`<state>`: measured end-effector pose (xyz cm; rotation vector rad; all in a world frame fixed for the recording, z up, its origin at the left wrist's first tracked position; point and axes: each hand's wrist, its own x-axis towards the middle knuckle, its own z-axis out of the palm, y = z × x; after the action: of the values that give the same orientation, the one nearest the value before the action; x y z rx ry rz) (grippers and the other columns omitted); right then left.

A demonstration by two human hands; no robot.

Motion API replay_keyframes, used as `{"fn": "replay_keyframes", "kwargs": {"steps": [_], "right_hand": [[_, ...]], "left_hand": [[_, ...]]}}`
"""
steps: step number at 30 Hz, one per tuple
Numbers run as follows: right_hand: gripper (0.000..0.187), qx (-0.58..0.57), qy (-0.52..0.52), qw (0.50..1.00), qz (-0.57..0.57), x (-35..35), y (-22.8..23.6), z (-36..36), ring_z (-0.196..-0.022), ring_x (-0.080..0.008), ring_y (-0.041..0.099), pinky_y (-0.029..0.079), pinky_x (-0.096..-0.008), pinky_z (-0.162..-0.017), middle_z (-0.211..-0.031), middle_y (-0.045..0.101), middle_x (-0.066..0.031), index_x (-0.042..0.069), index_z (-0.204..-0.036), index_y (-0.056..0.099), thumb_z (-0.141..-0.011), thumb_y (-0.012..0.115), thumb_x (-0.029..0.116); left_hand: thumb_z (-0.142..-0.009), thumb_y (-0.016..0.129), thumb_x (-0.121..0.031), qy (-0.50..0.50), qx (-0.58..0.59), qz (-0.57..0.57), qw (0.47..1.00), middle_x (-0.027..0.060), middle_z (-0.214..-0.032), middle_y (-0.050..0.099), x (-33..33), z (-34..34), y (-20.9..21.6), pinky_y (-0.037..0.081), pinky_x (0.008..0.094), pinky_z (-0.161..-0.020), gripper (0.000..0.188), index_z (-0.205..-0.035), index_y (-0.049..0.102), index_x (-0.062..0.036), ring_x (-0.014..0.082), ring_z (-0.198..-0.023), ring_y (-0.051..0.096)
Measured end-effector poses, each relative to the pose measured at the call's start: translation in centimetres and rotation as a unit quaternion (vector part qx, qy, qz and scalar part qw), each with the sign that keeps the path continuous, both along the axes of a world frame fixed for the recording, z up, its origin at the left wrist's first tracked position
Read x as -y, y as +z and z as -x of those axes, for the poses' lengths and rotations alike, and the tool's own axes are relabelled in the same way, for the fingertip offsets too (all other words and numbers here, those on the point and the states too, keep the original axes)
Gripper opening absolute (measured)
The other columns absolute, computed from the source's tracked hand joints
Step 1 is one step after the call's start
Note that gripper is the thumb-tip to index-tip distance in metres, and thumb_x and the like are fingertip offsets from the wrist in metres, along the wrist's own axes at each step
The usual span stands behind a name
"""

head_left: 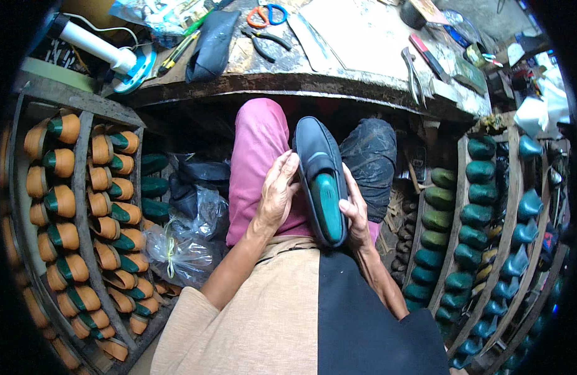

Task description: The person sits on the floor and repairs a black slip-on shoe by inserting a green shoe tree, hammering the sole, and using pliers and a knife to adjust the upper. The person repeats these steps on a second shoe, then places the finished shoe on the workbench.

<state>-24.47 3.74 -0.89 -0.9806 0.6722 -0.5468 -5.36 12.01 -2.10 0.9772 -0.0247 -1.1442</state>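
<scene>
Below the near edge of the table (282, 84), my right hand (357, 211) clamps the dark shoe (313, 141); whether my left hand (278, 189) grips, I cannot tell. The green last (326, 207) is already inside; what remains is unclear.

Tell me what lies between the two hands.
The head view shows a dark shoe, green last inside, between the left hand and right hand.

- A worn table (269, 74) holds black pliers (256, 36) and a red tool (429, 57).
- The left rack (82, 156) holds orange shoes (65, 161).
- The right rack (458, 187) holds green foot shapes (481, 170).
</scene>
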Motion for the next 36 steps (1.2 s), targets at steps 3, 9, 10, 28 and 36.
{"fn": "replay_keyframes", "kwargs": {"steps": [3, 9, 10, 28, 36], "right_hand": [[0.117, 0.005, 0.05, 0.998, 0.05, 0.6, 0.9, 0.4, -0.165, -0.0323, 0.042, 0.03, -0.0433, -0.136, -0.18, 0.039, -0.0229, -0.003, -0.18, 0.026, -0.086, 0.076, 0.044], [0.111, -0.062, 0.062, 0.99, 0.107, 0.4, 2.3, 2.2, -0.171, -0.0322, 0.031, 0.021, -0.0427, -0.139, -0.182, 0.034, -0.0239, -0.004, -0.18, 0.023, -0.097, 0.076, 0.047], [0.109, -0.082, 0.058, 0.989, 0.111, 0.0, 2.4, 2.6, -0.171, -0.0322, 0.031, 0.021, -0.0423, -0.139, -0.182, 0.034, -0.0242, -0.005, -0.18, 0.023, -0.1, 0.075, 0.048], [0.071, -0.045, -0.144, 0.987, -0.053, 1.5, 4.7, 5.3, -0.13, -0.022, 0.066, 0.051, -0.0364, -0.115, -0.145, 0.067, -0.0152, -0.004, -0.156, 0.051, -0.109, 0.076, 0.043], [0.075, -0.069, -0.084, 0.992, 0.064, 1.9, 5.9, 5.5, -0.13, -0.0241, 0.068, 0.051, -0.0381, -0.115, -0.143, 0.07, -0.0172, -0.007, -0.155, 0.053, -0.104, 0.084, 0.038]], "left_hand": [[-0.113, 0.074, -0.029, -0.064, -0.082, 0.027, 0.994, 0.0067, -0.128, 0.073, 1.2, -1.3, 0.3, 0.061, 0.0364, -0.102, 0.046, -0.147, 0.061, -0.001, 0.0151, -0.113, 0.073], [-0.112, 0.074, -0.026, -0.119, -0.059, 0.039, 0.99, 0.0073, -0.125, 0.076, 2.2, -0.7, 3.4, 0.064, 0.0371, -0.097, 0.041, -0.144, 0.064, -0.0015, 0.017, -0.107, 0.076], [-0.112, 0.074, -0.026, -0.124, -0.05, 0.04, 0.99, 0.0072, -0.125, 0.076, 2.4, -0.4, 3.7, 0.064, 0.0373, -0.097, 0.041, -0.144, 0.064, -0.0015, 0.0172, -0.107, 0.076], [-0.105, 0.083, -0.044, -0.295, -0.054, 0.155, 0.941, 0.0136, -0.157, 0.06, 6.7, 4.2, 5.2, 0.044, 0.0384, -0.125, 0.088, -0.169, 0.041, 0.0003, 0.0209, -0.143, 0.057], [-0.097, 0.093, -0.02, -0.353, 0.092, 0.118, 0.923, 0.0087, -0.15, 0.064, 5.2, 2.8, 6.9, 0.053, 0.0344, -0.116, 0.09, -0.17, 0.043, -0.0038, 0.0166, -0.133, 0.062]]}}
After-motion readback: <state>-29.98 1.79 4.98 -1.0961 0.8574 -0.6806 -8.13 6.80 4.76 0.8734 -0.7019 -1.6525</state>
